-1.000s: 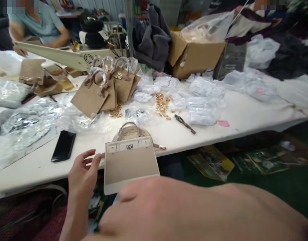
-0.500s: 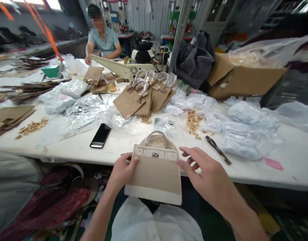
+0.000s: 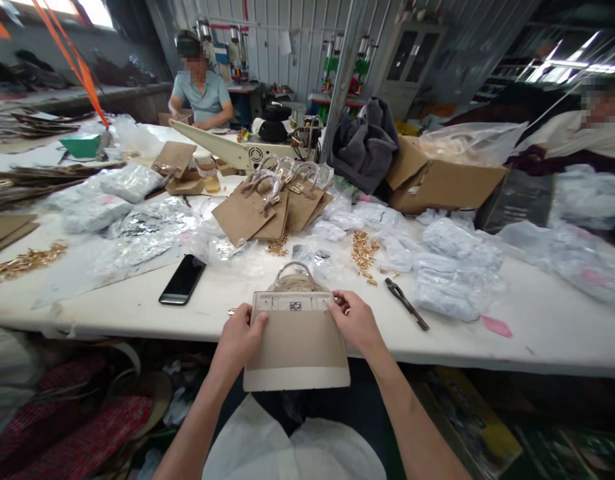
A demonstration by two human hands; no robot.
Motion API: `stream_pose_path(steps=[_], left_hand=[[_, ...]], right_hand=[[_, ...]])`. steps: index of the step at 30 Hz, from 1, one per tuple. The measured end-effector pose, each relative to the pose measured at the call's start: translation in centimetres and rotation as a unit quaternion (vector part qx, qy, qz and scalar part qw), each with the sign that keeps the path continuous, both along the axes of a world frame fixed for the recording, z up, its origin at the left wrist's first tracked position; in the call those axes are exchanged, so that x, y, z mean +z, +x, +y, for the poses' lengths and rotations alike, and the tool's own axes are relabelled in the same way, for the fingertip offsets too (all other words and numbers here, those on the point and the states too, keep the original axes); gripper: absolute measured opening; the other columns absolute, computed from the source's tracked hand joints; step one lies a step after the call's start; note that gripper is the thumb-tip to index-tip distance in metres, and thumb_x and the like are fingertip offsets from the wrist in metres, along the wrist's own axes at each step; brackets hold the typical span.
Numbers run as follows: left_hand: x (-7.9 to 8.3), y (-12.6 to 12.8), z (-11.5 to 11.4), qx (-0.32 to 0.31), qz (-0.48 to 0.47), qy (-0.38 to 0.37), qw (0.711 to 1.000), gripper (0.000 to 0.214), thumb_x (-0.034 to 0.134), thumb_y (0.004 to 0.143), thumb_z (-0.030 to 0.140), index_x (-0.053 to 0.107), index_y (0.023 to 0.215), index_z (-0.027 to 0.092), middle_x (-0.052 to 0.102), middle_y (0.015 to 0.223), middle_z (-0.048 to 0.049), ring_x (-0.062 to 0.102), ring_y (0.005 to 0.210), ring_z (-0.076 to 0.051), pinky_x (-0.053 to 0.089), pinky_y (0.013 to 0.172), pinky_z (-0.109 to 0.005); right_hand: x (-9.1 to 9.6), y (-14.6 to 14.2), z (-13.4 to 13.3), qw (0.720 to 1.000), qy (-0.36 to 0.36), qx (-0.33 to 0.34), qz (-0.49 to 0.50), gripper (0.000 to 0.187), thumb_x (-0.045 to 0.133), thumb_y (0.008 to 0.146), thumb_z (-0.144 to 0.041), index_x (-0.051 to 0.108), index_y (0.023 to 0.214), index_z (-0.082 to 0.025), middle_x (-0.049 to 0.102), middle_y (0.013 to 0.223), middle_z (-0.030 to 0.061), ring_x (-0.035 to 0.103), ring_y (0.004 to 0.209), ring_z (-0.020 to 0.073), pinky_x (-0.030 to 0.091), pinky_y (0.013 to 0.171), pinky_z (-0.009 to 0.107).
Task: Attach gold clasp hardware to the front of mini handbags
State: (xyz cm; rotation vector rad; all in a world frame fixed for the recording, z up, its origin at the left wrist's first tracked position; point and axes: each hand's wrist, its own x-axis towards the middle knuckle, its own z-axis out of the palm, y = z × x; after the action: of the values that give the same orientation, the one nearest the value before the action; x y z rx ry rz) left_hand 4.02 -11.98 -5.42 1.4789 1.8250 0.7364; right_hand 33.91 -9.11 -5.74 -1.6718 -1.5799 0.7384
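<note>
I hold a small beige handbag (image 3: 296, 347) over the near edge of the white table (image 3: 537, 327). Its flap faces me, with a small metal fitting near the top, and its wrapped handle rests on the table behind. My left hand (image 3: 240, 337) grips the bag's left upper corner, thumb on the flap. My right hand (image 3: 355, 323) grips the right upper corner, fingers curled over the top edge. Both hands are closed on the bag.
A black phone (image 3: 182, 279) lies left of the bag, dark pliers (image 3: 406, 304) to the right. Gold fittings (image 3: 363, 250), plastic-wrapped packets (image 3: 452, 273) and finished brown bags (image 3: 267, 203) lie further back. A cardboard box (image 3: 445, 180) and a sewing machine (image 3: 227, 147) stand behind. Two people sit at the far side.
My right hand has come in from the right and closed on the bag's right corner. The view has risen and steadied, and the bag sits squarer before me.
</note>
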Motion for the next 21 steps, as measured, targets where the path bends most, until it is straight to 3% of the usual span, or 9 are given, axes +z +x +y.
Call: stream_pose_path(steps=[7,10,13,18,21], left_hand=[[0.5,-0.8,0.9,-0.030,0.030,0.004,0.999,0.031,0.060,0.093,0.053,0.057,0.082,0.024,0.068,0.083,-0.0062,0.063,0.081,-0.027,0.039,0.071,-0.035],[1.1,-1.5,1.5,-0.060,0.000,-0.016,0.998,0.042,0.064,0.091,0.064,0.060,0.081,0.023,0.066,0.076,-0.0048,0.062,0.076,-0.026,0.040,0.066,-0.034],[1.9,-1.8,2.5,-0.046,-0.046,-0.017,0.998,0.049,0.063,0.091,0.070,0.066,0.088,0.022,0.069,0.081,-0.0045,0.064,0.074,-0.025,0.041,0.063,-0.032],[2.1,-1.2,5.0,-0.038,-0.013,0.028,0.999,0.034,0.072,0.083,0.055,0.070,0.083,0.021,0.072,0.081,-0.0056,0.065,0.078,-0.025,0.043,0.072,-0.034],[1.7,-1.1,5.9,-0.043,-0.075,0.022,0.996,0.038,0.076,0.081,0.056,0.075,0.089,0.019,0.075,0.084,-0.0065,0.067,0.082,-0.027,0.045,0.072,-0.033]], right_hand=[[-1.0,0.0,0.6,1.000,0.008,-0.002,0.014,0.038,0.067,0.091,-0.051,0.071,0.114,-0.020,0.073,0.107,0.0091,0.068,0.092,0.0263,0.057,0.087,0.042],[-1.3,-0.1,0.6,1.000,0.007,-0.009,0.017,0.039,0.067,0.091,-0.052,0.068,0.115,-0.021,0.072,0.110,0.0097,0.069,0.096,0.0275,0.058,0.090,0.043],[-1.4,-0.4,0.3,0.999,-0.011,-0.025,0.022,0.036,0.067,0.093,-0.051,0.066,0.114,-0.022,0.073,0.110,0.0095,0.071,0.095,0.0280,0.058,0.085,0.042],[-1.4,-1.0,0.3,0.997,-0.033,-0.039,0.057,0.029,0.068,0.094,-0.047,0.066,0.110,-0.023,0.075,0.100,0.0074,0.073,0.085,0.0275,0.059,0.078,0.040],[-1.4,-1.2,0.7,0.996,-0.003,-0.031,0.087,0.030,0.068,0.095,-0.045,0.065,0.113,-0.022,0.075,0.109,0.0094,0.073,0.093,0.0275,0.060,0.086,0.041]])
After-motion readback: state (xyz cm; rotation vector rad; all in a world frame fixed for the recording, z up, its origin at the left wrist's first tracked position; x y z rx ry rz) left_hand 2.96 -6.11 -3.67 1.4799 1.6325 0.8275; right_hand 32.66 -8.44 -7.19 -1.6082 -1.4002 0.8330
